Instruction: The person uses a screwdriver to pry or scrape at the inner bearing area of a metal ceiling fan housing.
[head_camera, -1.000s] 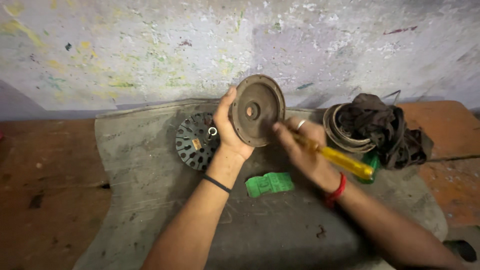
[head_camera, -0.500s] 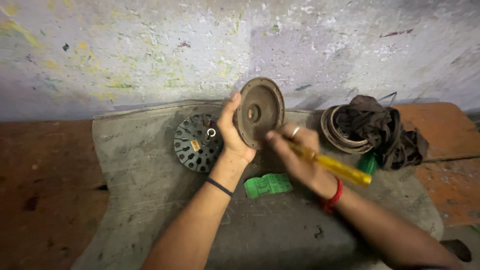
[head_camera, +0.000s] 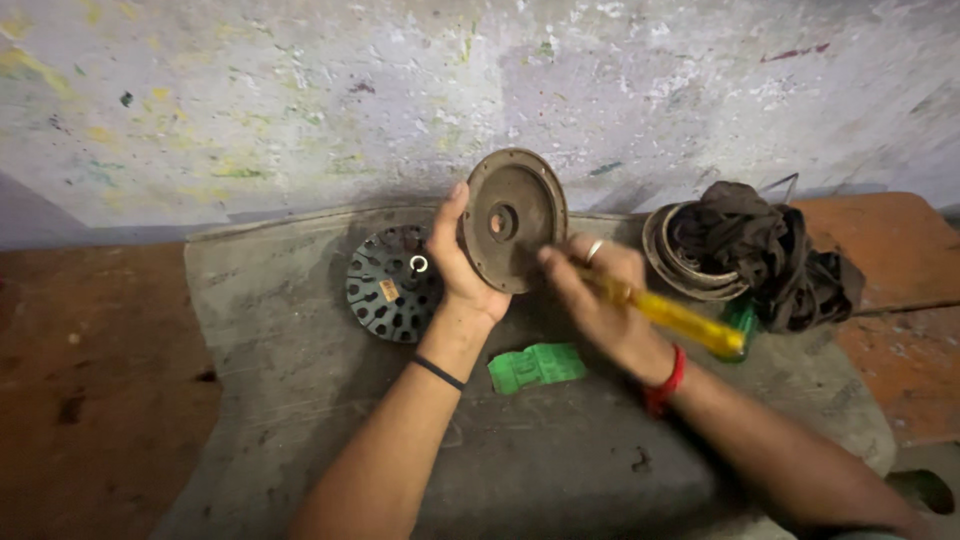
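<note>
My left hand (head_camera: 458, 268) holds a round rusty metal cover plate (head_camera: 513, 218) upright by its left rim, its hollow face with a centre hole turned toward me. My right hand (head_camera: 600, 300) grips a screwdriver with a yellow handle (head_camera: 680, 322), the handle sticking out to the right; its tip is hidden behind my fingers at the plate's lower right edge. A black round slotted stator core (head_camera: 388, 285) lies flat just left of my left hand on a grey cloth (head_camera: 270, 330).
A green crumpled wrapper (head_camera: 536, 366) lies on the cloth below my hands. At the right sit a round metal housing (head_camera: 672, 262) and a dark rag (head_camera: 770, 250) piled on it. A paint-splattered wall (head_camera: 300, 90) stands behind. Reddish floor (head_camera: 90, 380) lies left.
The plate has tilted a little more upright in my left hand. My right hand with the screwdriver has stayed against the plate's lower right edge, shifting slightly.
</note>
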